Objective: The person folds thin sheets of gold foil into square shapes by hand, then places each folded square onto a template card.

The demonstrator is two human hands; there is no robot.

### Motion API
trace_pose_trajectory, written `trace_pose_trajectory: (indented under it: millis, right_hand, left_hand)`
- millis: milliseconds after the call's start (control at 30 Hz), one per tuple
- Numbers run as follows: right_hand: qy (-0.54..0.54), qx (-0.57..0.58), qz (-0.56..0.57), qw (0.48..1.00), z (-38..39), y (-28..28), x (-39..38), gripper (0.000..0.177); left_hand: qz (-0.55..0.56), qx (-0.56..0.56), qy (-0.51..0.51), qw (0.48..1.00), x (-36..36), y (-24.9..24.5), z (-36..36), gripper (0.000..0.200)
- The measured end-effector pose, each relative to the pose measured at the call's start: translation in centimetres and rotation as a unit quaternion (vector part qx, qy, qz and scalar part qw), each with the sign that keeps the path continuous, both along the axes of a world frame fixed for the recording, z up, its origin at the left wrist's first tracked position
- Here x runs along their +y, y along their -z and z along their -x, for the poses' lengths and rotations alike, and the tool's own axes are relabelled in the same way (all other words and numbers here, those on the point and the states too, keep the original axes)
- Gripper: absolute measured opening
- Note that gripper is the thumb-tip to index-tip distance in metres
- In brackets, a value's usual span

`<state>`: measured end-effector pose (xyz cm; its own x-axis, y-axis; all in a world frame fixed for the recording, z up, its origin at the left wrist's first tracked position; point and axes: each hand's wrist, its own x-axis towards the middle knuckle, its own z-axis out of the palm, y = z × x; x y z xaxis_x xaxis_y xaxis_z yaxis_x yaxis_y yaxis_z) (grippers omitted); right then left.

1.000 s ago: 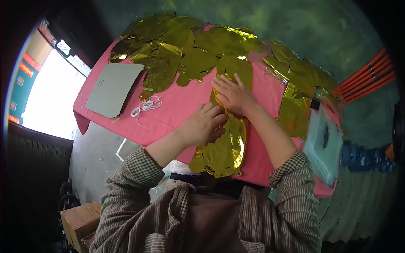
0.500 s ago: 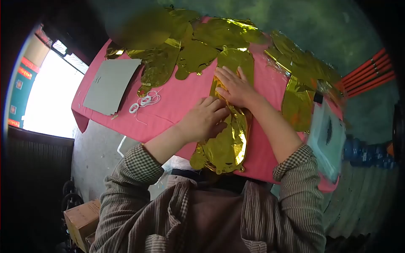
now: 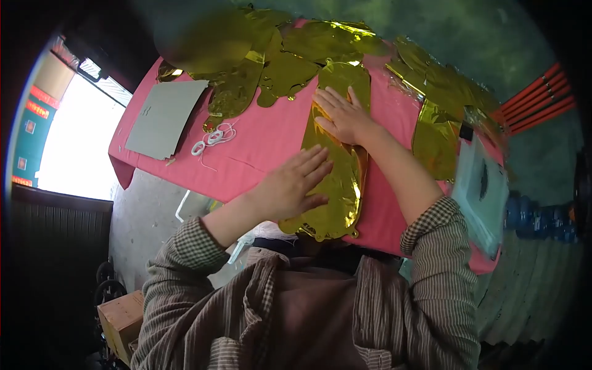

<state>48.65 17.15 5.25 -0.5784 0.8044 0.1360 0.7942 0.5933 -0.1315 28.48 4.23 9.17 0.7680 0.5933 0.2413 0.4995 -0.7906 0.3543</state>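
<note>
The gold foil sheet (image 3: 336, 191) lies on the pink cloth (image 3: 240, 166) in front of you. Your right hand (image 3: 347, 121) presses on it, fingers slightly spread; your left hand (image 3: 293, 183) is over its edge, fingers slightly parted, thumb apart.

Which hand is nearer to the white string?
Left: the left hand is right of the string, closer to the body; the right hand is farther right, on the gold foil.
</note>
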Motion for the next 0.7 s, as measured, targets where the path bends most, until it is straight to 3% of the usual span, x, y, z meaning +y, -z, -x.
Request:
trace_pose_trajectory:
  millis: [133,367,467,533,633,700]
  right_hand:
    - [0.01,-0.04,0.007,0.999,0.1,-0.5,-0.2,0.06]
    - [0.008,-0.042,0.011,0.999,0.2,-0.8,-0.3,0.06]
    - [0.001,-0.018,0.006,1.0,0.1,-0.5,-0.1,0.062]
    - [0.004,-0.027,0.009,1.0,0.1,-0.6,-0.2,0.061]
    - [0.007,-0.038,0.011,0.999,0.2,-0.8,-0.3,0.06]
    - [0.006,-0.042,0.013,0.999,0.1,-0.8,-0.3,0.06]
  left_hand:
    - [0.041,0.069,0.022,0.997,-3.6,-1.8,1.3,0.069]
    - [0.107,0.082,0.037,0.99,-7.6,-3.7,3.9,0.071]
    - [0.168,0.048,0.073,0.982,-7.5,-6.0,5.3,0.061]
    - [0.365,-0.033,0.049,0.929,-6.5,-7.5,6.2,0.043]
    - [0.385,-0.085,-0.045,0.918,-3.4,-8.3,6.0,0.029]
    - [0.244,-0.109,-0.09,0.96,-0.2,-6.9,4.6,0.027]
